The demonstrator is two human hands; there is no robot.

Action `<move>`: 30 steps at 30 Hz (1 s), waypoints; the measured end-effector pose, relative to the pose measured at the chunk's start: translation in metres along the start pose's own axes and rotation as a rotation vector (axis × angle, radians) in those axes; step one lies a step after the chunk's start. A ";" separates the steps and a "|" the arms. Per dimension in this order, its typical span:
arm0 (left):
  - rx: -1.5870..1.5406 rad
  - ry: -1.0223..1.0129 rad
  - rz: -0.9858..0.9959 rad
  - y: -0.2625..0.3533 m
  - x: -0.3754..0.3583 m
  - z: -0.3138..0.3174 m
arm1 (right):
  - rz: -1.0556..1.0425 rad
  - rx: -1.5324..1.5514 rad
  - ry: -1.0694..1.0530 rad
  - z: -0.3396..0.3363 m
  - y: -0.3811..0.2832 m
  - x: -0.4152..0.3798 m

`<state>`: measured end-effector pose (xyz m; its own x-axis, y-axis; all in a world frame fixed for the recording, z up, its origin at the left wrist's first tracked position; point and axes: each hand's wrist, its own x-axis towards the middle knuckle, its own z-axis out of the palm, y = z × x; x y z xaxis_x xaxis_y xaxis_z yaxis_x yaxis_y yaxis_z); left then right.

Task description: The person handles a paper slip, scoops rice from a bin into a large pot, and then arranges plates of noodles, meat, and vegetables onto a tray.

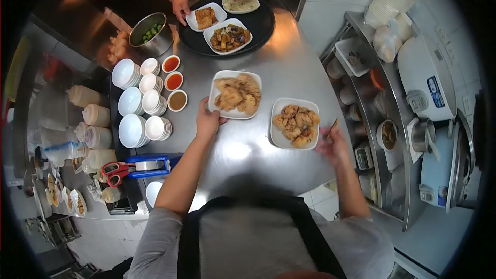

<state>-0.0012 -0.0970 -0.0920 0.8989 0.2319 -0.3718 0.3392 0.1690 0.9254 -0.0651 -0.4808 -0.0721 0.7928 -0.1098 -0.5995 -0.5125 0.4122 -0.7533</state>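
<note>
My left hand (208,118) grips the lower left corner of a square white plate (222,74) that carries golden fried cutlets (237,94). To its right, a second square white plate (281,140) holds several chunks of fried chicken (296,124). Just off this plate's right edge is my right hand (333,143), smeared by motion, with a thin brown stick-like piece (331,128) showing up from its fingers; I cannot tell what that piece is.
Across the steel counter (243,150), another person's hands (181,8) touch dishes on a black round tray (268,23). Sauce cups (174,80), stacked white bowls (133,130), a blue tape dispenser (155,165) and red scissors (115,171) stand left. Steel shelves (382,139) line the right.
</note>
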 end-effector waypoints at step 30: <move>-0.335 -0.194 -0.140 -0.028 -0.099 -0.025 | -0.691 -0.408 -0.209 0.099 0.118 0.018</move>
<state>-0.1066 -0.1008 -0.0830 0.8972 0.0048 -0.4417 0.3814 0.4961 0.7800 -0.0786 -0.3447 -0.1456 0.9973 -0.0309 0.0672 0.0656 -0.0513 -0.9965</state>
